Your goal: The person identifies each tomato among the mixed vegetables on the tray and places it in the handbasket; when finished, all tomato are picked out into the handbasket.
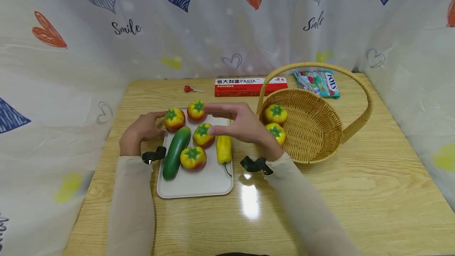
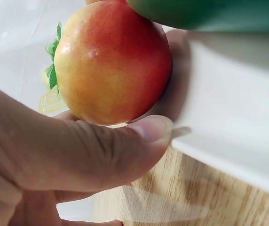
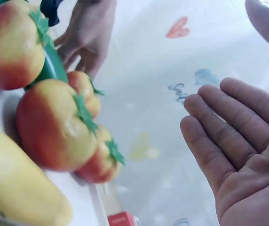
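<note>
A white tray [image 1: 199, 187] holds several yellow-red, tomato-like fruits [image 1: 193, 158] with green leafy tops, a green cucumber [image 1: 176, 153] and a yellow pepper [image 1: 224, 150]. At the tray's left edge, my left hand [image 1: 143, 129] has its fingers beside the far-left fruit [image 2: 113, 61]; its thumb lies straight by the tray's rim. Whether it touches the fruit is hard to tell. My right hand [image 1: 239, 123] hovers over the tray's right side, its fingers straight and thumb apart, with nothing held. In the right wrist view its palm [image 3: 257, 188] is bare.
To the right stands a wicker basket [image 1: 313, 129] with a tall arched handle and two yellow fruits [image 1: 276, 114] at its left side. Along the back lie a red lollipop [image 1: 188, 89], a red pasta box [image 1: 245, 90] and a green candy bag [image 1: 317, 84]. Curtains surround the table.
</note>
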